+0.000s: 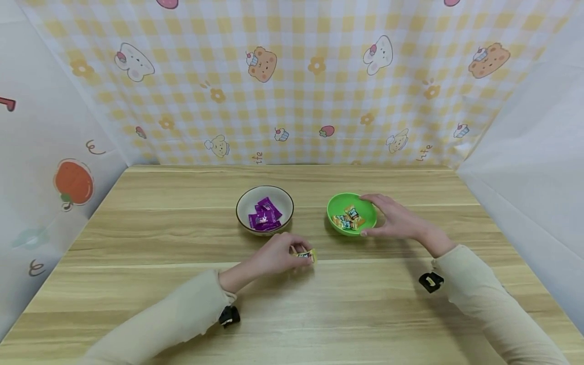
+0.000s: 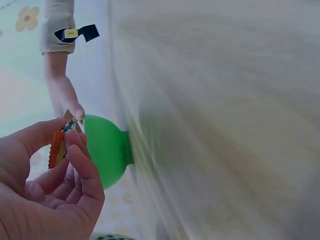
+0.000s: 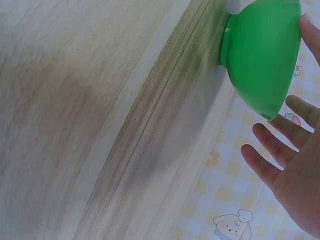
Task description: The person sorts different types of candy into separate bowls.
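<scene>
My left hand (image 1: 282,252) pinches a small yellow-and-orange wrapped candy (image 2: 58,148) between thumb and fingertips, above the table in front of the two bowls. On the right stands a green bowl (image 2: 102,150) with several yellow-orange wrapped candies (image 1: 348,220) inside. At that bowl's right side is my right hand (image 1: 396,219), its thumb and a forefinger at the rim on the near and far sides. In the right wrist view its other fingers (image 3: 274,145) are spread and fairly straight. Left of the green bowl, a cream bowl (image 1: 246,200) with a dark rim holds several purple packets (image 1: 264,215).
Both bowls stand on a wood-grain table (image 1: 182,187). A yellow checked cloth (image 1: 292,101) with cartoon prints hangs along its back edge, and white sheets (image 1: 524,126) close off the sides. Black straps (image 1: 229,316) are on both sleeves.
</scene>
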A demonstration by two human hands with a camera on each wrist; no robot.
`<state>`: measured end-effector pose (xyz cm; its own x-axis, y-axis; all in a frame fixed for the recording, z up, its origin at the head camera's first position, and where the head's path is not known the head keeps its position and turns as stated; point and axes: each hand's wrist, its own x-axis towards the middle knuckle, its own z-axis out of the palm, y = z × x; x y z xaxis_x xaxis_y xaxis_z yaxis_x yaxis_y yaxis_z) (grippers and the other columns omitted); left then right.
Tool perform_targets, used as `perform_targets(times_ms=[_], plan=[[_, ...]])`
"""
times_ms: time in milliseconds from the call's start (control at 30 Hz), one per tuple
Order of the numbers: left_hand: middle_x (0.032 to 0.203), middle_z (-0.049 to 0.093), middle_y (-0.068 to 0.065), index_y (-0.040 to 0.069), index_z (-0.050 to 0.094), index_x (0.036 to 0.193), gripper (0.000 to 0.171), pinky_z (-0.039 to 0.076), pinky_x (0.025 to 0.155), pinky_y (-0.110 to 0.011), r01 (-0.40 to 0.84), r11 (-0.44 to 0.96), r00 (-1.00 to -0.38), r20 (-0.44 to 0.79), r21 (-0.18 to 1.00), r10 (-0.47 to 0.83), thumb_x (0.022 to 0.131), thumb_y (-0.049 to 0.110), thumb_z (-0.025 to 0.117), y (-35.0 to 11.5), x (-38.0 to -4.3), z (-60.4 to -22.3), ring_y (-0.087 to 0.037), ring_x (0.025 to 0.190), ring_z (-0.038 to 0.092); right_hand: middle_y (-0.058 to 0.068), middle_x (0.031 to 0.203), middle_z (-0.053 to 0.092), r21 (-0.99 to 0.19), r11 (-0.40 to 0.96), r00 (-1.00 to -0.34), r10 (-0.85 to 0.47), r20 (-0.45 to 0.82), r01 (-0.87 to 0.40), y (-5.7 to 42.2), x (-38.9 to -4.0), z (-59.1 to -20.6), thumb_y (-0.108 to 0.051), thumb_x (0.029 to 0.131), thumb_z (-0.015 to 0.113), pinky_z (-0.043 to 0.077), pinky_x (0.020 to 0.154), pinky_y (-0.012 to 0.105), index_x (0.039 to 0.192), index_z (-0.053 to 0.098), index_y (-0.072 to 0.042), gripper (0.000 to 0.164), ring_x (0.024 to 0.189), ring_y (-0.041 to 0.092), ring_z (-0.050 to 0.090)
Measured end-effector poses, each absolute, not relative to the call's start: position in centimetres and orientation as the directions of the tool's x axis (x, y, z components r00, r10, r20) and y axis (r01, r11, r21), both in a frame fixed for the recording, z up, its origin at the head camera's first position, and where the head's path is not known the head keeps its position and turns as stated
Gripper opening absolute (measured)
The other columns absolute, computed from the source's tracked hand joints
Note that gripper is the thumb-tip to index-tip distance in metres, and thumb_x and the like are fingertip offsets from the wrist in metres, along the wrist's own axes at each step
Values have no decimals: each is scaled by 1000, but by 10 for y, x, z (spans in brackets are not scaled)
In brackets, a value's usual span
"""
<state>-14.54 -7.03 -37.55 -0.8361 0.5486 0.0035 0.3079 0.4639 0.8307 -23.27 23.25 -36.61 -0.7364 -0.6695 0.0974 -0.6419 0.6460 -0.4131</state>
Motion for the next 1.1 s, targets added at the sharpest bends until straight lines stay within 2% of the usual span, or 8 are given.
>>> perform_targets(times_ms=[133, 367, 800, 1100], plan=[[71, 58, 5, 9, 65, 89, 16, 46, 51, -24, 266, 444, -845, -15, 856, 535, 77, 18, 69, -62, -152, -371, -10, 54, 55, 18, 130, 38, -418, 651, -742, -665, 88, -633, 233, -233, -367, -51, 70, 68, 27, 95, 50, 132, 33, -1, 87, 119, 34, 32], [74, 56, 6, 10, 64, 88, 16, 43, 57, -21, 305, 475, -855, 17, 825, 519, 76, 19, 70, -45, -160, -364, -8, 65, 50, 18, 130, 38, -424, 648, -742, -665, 89, -632, 233, -233, -368, -50, 70, 68, 27, 94, 51, 132, 33, -2, 86, 119, 33, 33], [78, 56, 5, 9, 63, 94, 20, 45, 55, -22, 272, 472, -876, 12, 839, 482, 78, 21, 68, -21, -179, -360, -10, 64, 52, 18, 130, 38, -425, 643, -738, -668, 95, -637, 233, -234, -367, -49, 70, 68, 29, 92, 52, 132, 33, -2, 85, 118, 34, 33], [75, 57, 1, 9, 62, 94, 21, 44, 49, -23, 194, 460, -905, -22, 866, 424, 78, 22, 68, -10, -199, -360, -20, 61, 59, 18, 129, 39, -431, 636, -734, -672, 97, -640, 233, -233, -367, -49, 70, 68, 29, 92, 52, 132, 33, -1, 85, 117, 33, 34]])
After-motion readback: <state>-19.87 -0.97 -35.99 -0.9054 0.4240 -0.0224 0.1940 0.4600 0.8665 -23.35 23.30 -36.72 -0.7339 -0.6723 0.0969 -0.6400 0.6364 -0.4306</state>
